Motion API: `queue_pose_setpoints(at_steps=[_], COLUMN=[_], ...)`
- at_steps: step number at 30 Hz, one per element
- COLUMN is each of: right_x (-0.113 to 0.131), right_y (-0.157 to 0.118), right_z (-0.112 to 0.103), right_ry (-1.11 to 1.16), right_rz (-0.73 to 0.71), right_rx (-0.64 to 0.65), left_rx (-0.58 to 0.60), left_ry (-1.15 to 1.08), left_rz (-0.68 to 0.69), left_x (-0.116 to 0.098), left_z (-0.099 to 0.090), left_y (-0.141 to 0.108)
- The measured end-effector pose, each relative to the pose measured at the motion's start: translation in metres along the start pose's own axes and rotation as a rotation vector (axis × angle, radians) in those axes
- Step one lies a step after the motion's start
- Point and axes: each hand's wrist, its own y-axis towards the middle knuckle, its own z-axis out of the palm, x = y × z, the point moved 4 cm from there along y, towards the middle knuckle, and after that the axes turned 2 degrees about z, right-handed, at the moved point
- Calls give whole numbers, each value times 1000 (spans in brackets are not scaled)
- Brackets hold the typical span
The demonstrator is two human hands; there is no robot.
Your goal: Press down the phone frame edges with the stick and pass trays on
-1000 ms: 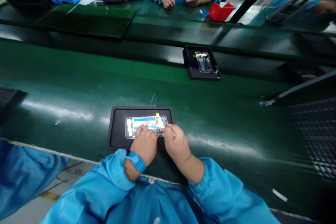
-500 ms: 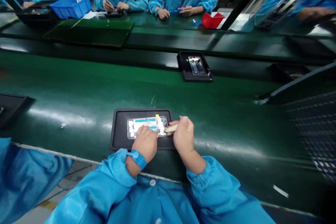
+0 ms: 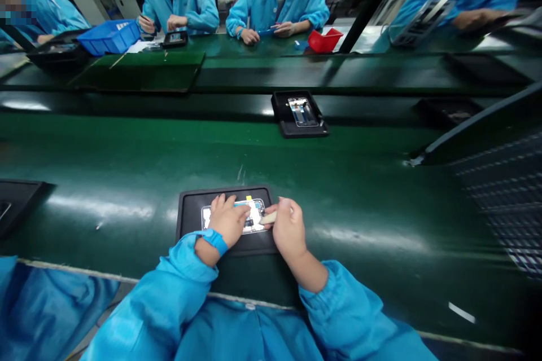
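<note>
An opened phone body (image 3: 256,220) with a yellow tab on its upper edge lies in a black tray (image 3: 188,201) before me. My left hand (image 3: 229,219) rests flat over the phone's left and middle part, fingers spread, hiding much of it. In my right hand (image 3: 290,227) is a pale, pointed stick-like tool (image 3: 269,218), pinched between the fingers. Its tip meets the phone's right end or hovers just over it; which one I cannot tell.
Another black tray with a phone body (image 3: 303,113) stands farther back. At the left edge sits a black tray (image 3: 21,203). Co-workers in blue work across the bench, near a blue bin (image 3: 109,38) and a red bin (image 3: 325,40). A mesh rack (image 3: 503,192) stands at right.
My left hand has shifted left and up across the phone, its fingers now more spread. The right hand keeps the tool at the phone's right end. The whole view has moved slightly.
</note>
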Motion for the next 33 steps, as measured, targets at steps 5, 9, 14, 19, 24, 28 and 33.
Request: queue_pose_setpoints(at_steps=[5, 9, 14, 19, 24, 28, 33], right_x=[2, 9, 13, 4, -3, -1, 1], right_y=[5, 11, 18, 20, 18, 16, 17], right_z=[7, 14, 23, 27, 27, 26, 25], right_ry=[-46, -110, -121, -141, -168, -167, -190], right_rz=[31, 8, -33, -89, -159, -189, -206], right_rx=[115, 126, 87, 93, 92, 60, 63], left_rx=[-50, -145, -173, -195, -249, -275, -322], left_ry=[-11, 49, 86, 146, 146, 131, 169], left_rz=[63, 100, 162, 198, 206, 212, 207], left_x=[2, -2, -3, -5, -7, -6, -8], left_z=[-3, -3, 2, 4, 2, 2, 4], left_y=[-1, -4, -9, -9, -9, -10, -11])
